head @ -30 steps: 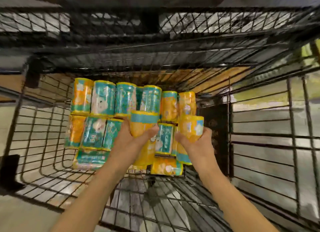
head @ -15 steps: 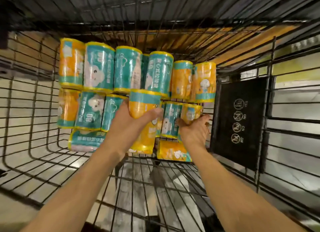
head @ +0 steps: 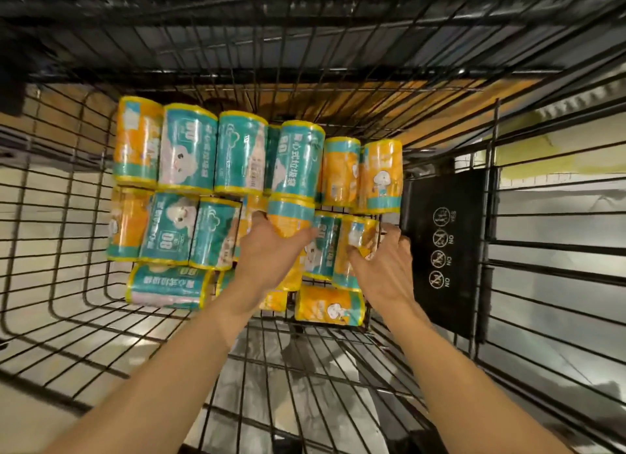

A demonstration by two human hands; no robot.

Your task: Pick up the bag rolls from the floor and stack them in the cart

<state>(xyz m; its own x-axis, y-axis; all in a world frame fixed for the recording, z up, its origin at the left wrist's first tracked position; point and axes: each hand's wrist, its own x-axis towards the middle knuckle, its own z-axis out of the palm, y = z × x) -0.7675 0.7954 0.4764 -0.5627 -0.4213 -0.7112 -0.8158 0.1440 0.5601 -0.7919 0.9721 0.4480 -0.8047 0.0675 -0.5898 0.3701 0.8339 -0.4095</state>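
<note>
**Seating two more rolls in the second row**

Both hands reach into the wire cart (head: 78, 216), apart from each other, each with its own roll. The left hand (head: 271, 250) is wrapped around an orange roll (head: 288, 218), thumb on one side and fingers on the other, pushing it in against the row of rolls behind. The right hand (head: 386, 264) grips a smaller orange roll (head: 355, 247) between thumb and curled fingers, just beside a teal roll (head: 321, 247) that sits between the two hands.

The stacked rolls (head: 189, 152), teal and orange, fill the far end of the cart in two rows, with a teal roll (head: 167, 287) and an orange roll (head: 328, 306) lying sideways in front.

To do this well, I would slide each roll straight in until its end meets the row behind and its sides touch its neighbours, then let go one hand at a time; the glossy wrappers look slippery, so a loose roll could slide forward.

The cart floor is open black wire, and pale shiny flooring shows through it. A black panel (head: 443, 250) with printed warning icons hangs on the cart's right wall.
</note>
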